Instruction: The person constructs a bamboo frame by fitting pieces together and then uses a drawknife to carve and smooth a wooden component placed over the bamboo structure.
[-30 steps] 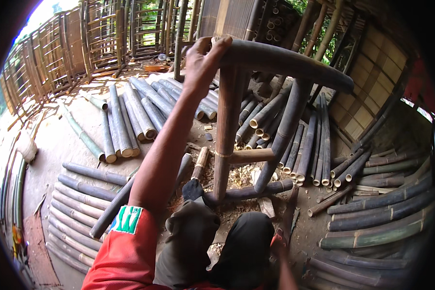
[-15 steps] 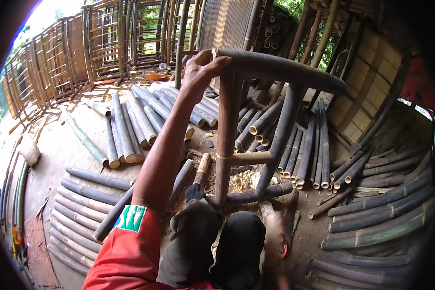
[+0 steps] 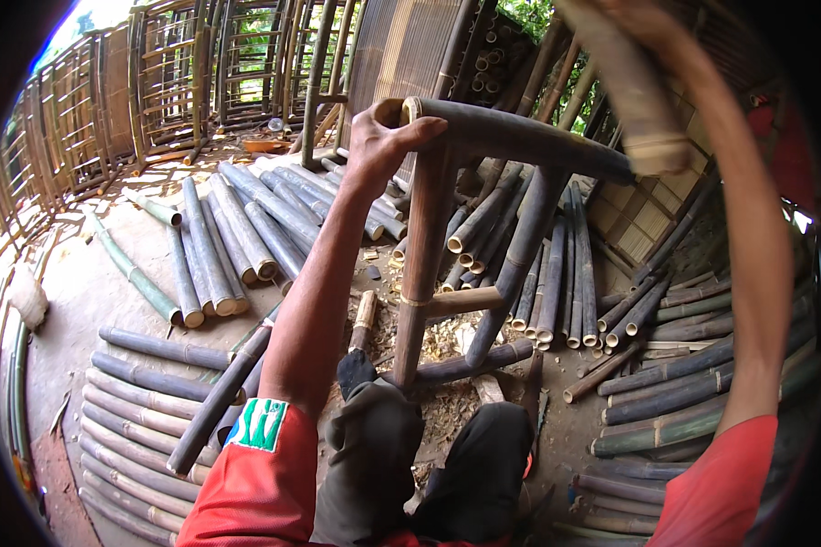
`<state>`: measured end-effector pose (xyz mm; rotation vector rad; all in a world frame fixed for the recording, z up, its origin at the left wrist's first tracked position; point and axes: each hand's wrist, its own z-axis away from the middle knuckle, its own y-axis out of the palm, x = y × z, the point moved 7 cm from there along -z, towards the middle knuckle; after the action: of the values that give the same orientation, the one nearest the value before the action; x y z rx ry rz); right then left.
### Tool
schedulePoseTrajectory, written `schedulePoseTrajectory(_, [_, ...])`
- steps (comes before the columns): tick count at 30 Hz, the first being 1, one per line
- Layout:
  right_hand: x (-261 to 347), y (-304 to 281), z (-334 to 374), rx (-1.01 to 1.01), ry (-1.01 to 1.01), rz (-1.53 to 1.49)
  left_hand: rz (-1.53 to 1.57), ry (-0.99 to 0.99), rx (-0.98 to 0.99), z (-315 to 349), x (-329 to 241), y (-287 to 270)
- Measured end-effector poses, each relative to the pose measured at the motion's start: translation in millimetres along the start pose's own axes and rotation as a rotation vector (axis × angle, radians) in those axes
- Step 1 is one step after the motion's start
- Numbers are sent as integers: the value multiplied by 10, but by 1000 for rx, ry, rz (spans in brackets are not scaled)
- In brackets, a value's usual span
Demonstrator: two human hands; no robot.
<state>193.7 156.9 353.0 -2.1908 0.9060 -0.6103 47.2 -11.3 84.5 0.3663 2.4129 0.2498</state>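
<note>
Nearest, at six o'clock, the person's knees in dark trousers [image 3: 429,474] sit between two red sleeves. Just beyond them, at the centre, stands the bamboo frame [image 3: 447,237]: an upright tan post, a dark top rail running toward two o'clock, a slanting dark leg, one short pale crosspiece and one dark rail low at the floor. It looks weathered, with a pale binding ring around the post where the crosspiece meets it.

The left hand [image 3: 383,141] reaches up to twelve o'clock and rests over the frame's top corner, grip folded around the end of the rail where it joins the post. The right hand [image 3: 629,18], raised at one o'clock, is blurred; its grip is closed on a pale wooden mallet [image 3: 634,100], which hangs just above the far end of the top rail.

Wood shavings [image 3: 447,346] litter the floor about the frame's foot. Cut bamboo poles [image 3: 237,228] lie in four loose groups: at seven, ten, twelve and three o'clock; they are too many to count. Farthest off, at eleven o'clock, stand slatted bamboo panels [image 3: 173,82].
</note>
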Motion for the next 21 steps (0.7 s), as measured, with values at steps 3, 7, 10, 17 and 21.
schedulePoseTrajectory(3, [-791, 1198, -64, 502, 78, 262, -95, -33, 34, 43, 1, -50])
schedulePoseTrajectory(7, [-582, 1642, 113, 699, 21, 278, -68, -27, 53, 144, 166, -120])
schedulePoseTrajectory(10, [-698, 1392, -149, 648, 0, 458, -52, -26, 33, 154, 166, -52])
schedulePoseTrajectory(17, [-2159, 145, -288, 382, 331, 222, -56, -29, 26, 166, 159, -29])
schedulePoseTrajectory(21, [-2348, 620, 444, 585, 309, 411, -152, -15, 2, 156, 120, -82])
